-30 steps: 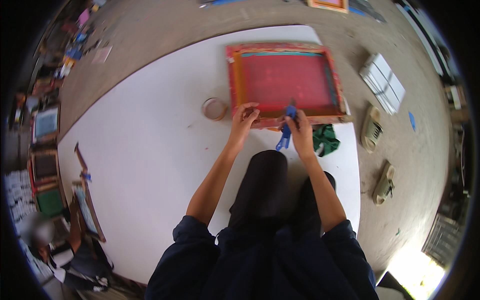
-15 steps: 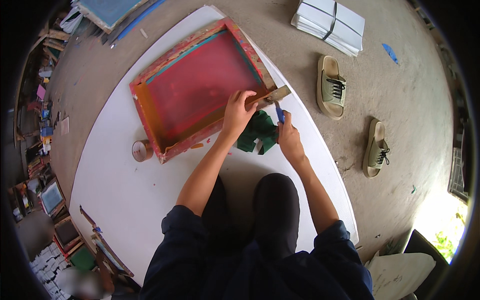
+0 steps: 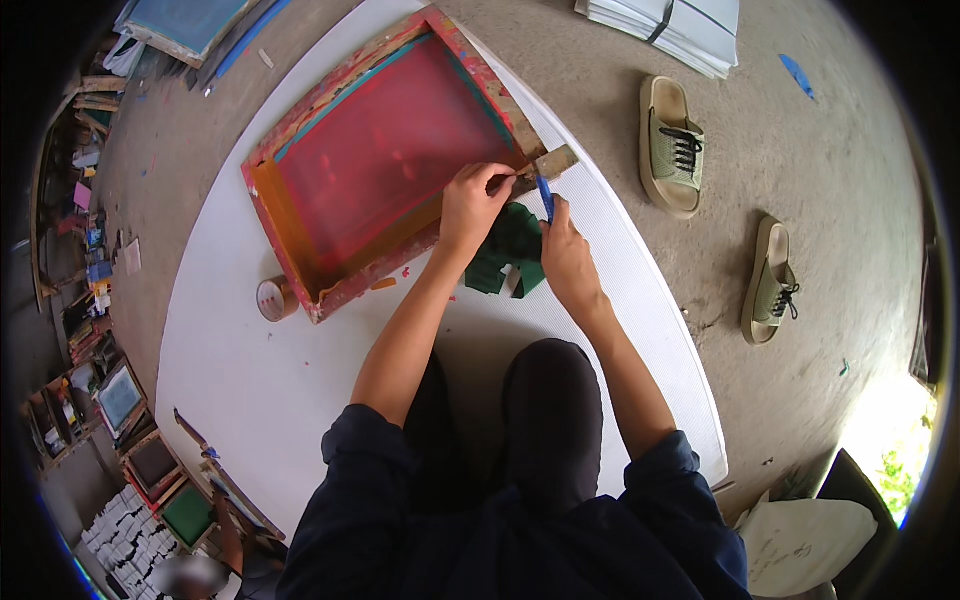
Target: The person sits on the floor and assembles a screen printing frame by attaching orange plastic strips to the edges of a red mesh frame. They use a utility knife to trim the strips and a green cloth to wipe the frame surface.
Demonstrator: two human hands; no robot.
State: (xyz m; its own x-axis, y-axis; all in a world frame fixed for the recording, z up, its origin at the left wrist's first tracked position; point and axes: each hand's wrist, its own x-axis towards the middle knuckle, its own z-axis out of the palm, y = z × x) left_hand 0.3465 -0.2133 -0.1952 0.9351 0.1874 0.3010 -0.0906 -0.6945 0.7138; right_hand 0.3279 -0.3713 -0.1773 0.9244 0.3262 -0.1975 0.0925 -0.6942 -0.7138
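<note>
A red-painted screen printing frame (image 3: 281, 227) with red mesh lies tilted on a white board. Brown tape (image 3: 272, 190) lines its inner left and near sides. At the near right corner my left hand (image 3: 473, 208) is closed, its thumb and fingers pinching what looks like the tape's end. My right hand (image 3: 571, 258) grips a slim blue utility knife (image 3: 545, 198), its tip up against the same corner, where a bare wooden end (image 3: 556, 162) sticks out. Under the knife lies a crumpled dark green cloth (image 3: 507, 252). A brown tape roll (image 3: 276, 299) stands by the frame's left corner.
The white board (image 3: 245, 400) rests on a concrete floor. Beyond its right edge are two sandals (image 3: 672, 150) and a strapped paper stack (image 3: 665, 30). Shelves of clutter line the left, where another person (image 3: 225, 560) shows at the lower edge. More frames (image 3: 195, 30) lie top left.
My left fingers have closed into a pinch at the frame's corner. The knife in my right hand has shifted slightly up and left against the wood. My view has moved a little.
</note>
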